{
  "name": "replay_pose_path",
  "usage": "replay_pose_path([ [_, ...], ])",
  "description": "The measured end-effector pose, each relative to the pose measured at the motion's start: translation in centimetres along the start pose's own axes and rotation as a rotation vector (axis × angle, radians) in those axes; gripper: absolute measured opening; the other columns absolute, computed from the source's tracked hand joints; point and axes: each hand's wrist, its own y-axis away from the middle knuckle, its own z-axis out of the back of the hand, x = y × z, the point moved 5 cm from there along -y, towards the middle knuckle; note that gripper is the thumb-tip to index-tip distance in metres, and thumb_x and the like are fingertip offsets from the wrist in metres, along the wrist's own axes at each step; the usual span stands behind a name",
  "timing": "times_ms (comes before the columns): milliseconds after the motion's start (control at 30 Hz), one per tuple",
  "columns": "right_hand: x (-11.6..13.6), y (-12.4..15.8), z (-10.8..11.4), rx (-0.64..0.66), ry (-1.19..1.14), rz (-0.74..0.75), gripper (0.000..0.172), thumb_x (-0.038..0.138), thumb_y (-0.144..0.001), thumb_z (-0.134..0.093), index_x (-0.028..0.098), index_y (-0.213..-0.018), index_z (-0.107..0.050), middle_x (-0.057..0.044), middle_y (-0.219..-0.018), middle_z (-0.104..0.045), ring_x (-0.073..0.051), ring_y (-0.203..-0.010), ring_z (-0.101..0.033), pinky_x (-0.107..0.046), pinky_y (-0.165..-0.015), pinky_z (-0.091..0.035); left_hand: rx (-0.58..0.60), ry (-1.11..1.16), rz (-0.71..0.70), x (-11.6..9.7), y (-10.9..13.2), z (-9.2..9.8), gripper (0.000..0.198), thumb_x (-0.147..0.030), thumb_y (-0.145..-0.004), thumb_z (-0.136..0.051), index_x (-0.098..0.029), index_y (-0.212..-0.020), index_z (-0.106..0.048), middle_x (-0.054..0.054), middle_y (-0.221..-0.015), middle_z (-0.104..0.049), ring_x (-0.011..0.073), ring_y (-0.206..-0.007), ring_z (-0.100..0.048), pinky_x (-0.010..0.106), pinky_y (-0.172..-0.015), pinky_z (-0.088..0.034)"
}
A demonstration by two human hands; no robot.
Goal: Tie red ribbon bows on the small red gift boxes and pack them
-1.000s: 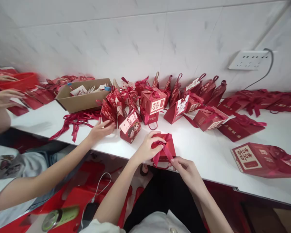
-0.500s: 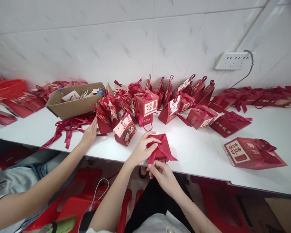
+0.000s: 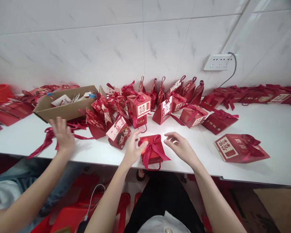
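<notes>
Head view: a person's two bare hands flank a small red gift box [image 3: 155, 159] at the lower centre of the frame, near the front edge of the white worktop [image 3: 252, 119].
Ribbon bow: a dark red ribbon [image 3: 157, 149] lies tied across the box top, its tails falling to the front and right.
Right hand: [image 3: 178, 145] released, fingers curved in the air just right of the box; half a second ago it was by a ribbon tail at the front.
Left hand: [image 3: 132, 149] fingers loosely spread, gripping nothing, thumb over the box's left edge; whether it touches, I cannot tell.
What this means: with neither hand pulling the ribbon, the bow seems to hold by itself.
Co-worker's hand: [image 3: 64, 137] now raised, fingers splayed, left of centre before a cardboard carton [image 3: 63, 113]; earlier it was beside the red boxes.
Nearby: a box with printed figures [image 3: 118, 132] stands just left of the left hand.
</notes>
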Motion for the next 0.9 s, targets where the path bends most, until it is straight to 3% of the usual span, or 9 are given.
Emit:
replay_pose_path([
  [67, -0.8, -1.4, -1.0, 0.006, -0.006, 0.039, 0.035, 0.039, -0.074, -0.063, 0.021, -0.105, -0.061, -0.007, -0.097, -0.062, -0.016, -0.074, -0.057, -0.032, -0.068, -0.048, -0.135, 0.037, 0.100, 1.1, 0.7, 0.6, 0.038, -0.036, -0.082, -0.053, -0.023, -0.117, -0.047, 0.009, -0.123, -0.053, 0.0210, -0.117, -0.050, 0.035, -0.091, -0.043],
  [133, -1.2, -2.0, -2.2, 0.053, -0.035, 0.058, 0.034, 0.038, -0.074, -0.063, 0.022, -0.103, -0.063, -0.006, -0.097, -0.061, -0.016, -0.073, -0.056, -0.031, -0.067, -0.048, -0.206, 0.039, 0.199, 1.8, 1.4, 0.9, 0.030, -0.040, -0.080, -0.055, -0.021, -0.104, -0.052, 0.006, -0.103, -0.058, 0.0188, -0.098, -0.056, 0.031, -0.083, -0.044],
  [233, -1.3, -1.9, -3.1, 0.053, -0.091, 0.048, 0.021, 0.040, -0.075, -0.061, 0.020, -0.082, -0.064, -0.004, -0.086, -0.061, -0.015, -0.069, -0.055, -0.030, -0.067, -0.046, -0.195, 0.047, 0.287, 1.9, 1.7, 0.7, 0.024, -0.042, -0.078, -0.054, -0.018, -0.075, -0.053, 0.000, -0.073, -0.055, 0.0143, -0.072, -0.054, 0.027, -0.070, -0.043],
  [333, -1.5, -1.4, -3.3, 0.027, -0.186, -0.017, 0.025, 0.043, -0.076, -0.059, 0.019, -0.070, -0.059, -0.003, -0.076, -0.060, -0.015, -0.067, -0.053, -0.030, -0.065, -0.044, -0.149, 0.065, 0.293, 1.3, 1.4, 0.3, 0.031, -0.042, -0.080, -0.050, -0.018, -0.060, -0.047, -0.003, -0.059, -0.047, 0.0121, -0.061, -0.048, 0.024, -0.063, -0.040],
  [533, -2.3, -0.6, -3.8, 0.009, -0.314, -0.122, 0.035, 0.051, -0.075, -0.059, 0.019, -0.063, -0.052, 0.002, -0.062, -0.050, -0.013, -0.058, -0.044, -0.027, -0.057, -0.037, -0.085, 0.103, 0.247, 0.8, 1.2, -0.2, 0.025, -0.042, -0.079, -0.053, -0.019, -0.069, -0.050, -0.004, -0.064, -0.048, 0.0113, -0.062, -0.045, 0.023, -0.062, -0.038],
  [633, -2.4, -0.5, -4.0, 0.026, -0.346, -0.138, 0.038, 0.054, -0.075, -0.058, 0.019, -0.063, -0.051, 0.002, -0.061, -0.048, -0.012, -0.058, -0.043, -0.026, -0.057, -0.035, -0.069, 0.105, 0.209, 0.6, 1.2, -0.2, 0.028, -0.040, -0.079, -0.054, -0.019, -0.063, -0.046, -0.004, -0.060, -0.042, 0.0107, -0.059, -0.040, 0.022, -0.058, -0.034],
  [900, -2.7, -0.2, -4.4, 0.032, -0.411, -0.188, 0.044, 0.054, -0.074, -0.061, 0.019, -0.054, -0.042, 0.005, -0.054, -0.038, -0.010, -0.054, -0.034, -0.024, -0.053, -0.029, -0.160, 0.172, 0.232, 1.4, 1.7, -0.9, 0.039, -0.041, -0.084, -0.047, -0.020, -0.057, -0.029, -0.006, -0.055, -0.026, 0.0096, -0.053, -0.030, 0.023, -0.051, -0.027],
])
